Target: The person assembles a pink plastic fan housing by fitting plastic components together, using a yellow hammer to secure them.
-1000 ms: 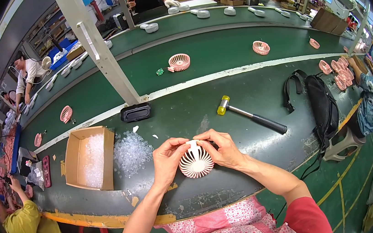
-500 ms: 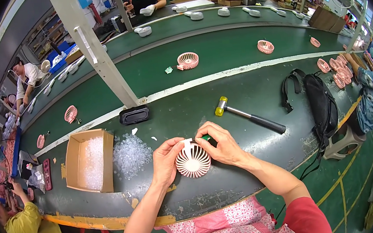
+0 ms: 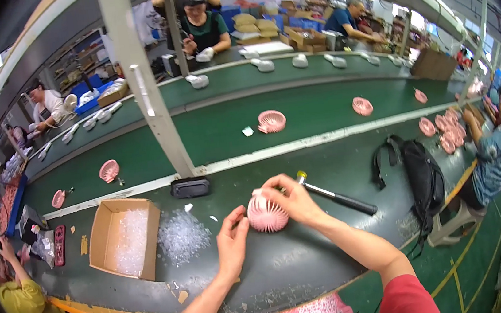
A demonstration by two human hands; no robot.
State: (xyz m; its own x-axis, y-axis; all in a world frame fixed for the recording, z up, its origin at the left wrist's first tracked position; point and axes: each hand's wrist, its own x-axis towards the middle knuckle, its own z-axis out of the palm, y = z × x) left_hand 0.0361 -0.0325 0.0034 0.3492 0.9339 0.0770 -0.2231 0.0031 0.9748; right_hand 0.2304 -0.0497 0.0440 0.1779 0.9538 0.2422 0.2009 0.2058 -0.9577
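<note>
A pink slatted fan housing (image 3: 268,217) is tilted up from the table in front of me, its round ribbed face toward me. My right hand (image 3: 297,199) grips it by its upper right edge, fingers bent over the rim. Just left of the housing, my left hand (image 3: 233,243) is held with curved fingers and a gap between thumb and fingers; nothing shows in it. Behind my right hand lies a mallet (image 3: 345,200) with a black handle; part of its yellow head is hidden. Small clear plastic pieces (image 3: 182,237) are heaped to the left.
A cardboard box (image 3: 152,245) of clear pieces stands at left, with a black tray (image 3: 190,187) behind. A black bag (image 3: 423,177) lies at right. Pink housings (image 3: 272,121) sit on the green belt (image 3: 312,103). A co-worker (image 3: 496,144) sits far right; others work across the belt.
My left hand has come off the housing and moved slightly away. My right hand still holds the housing, now tilted more upright. The head view has tipped up, showing more of the far side.
</note>
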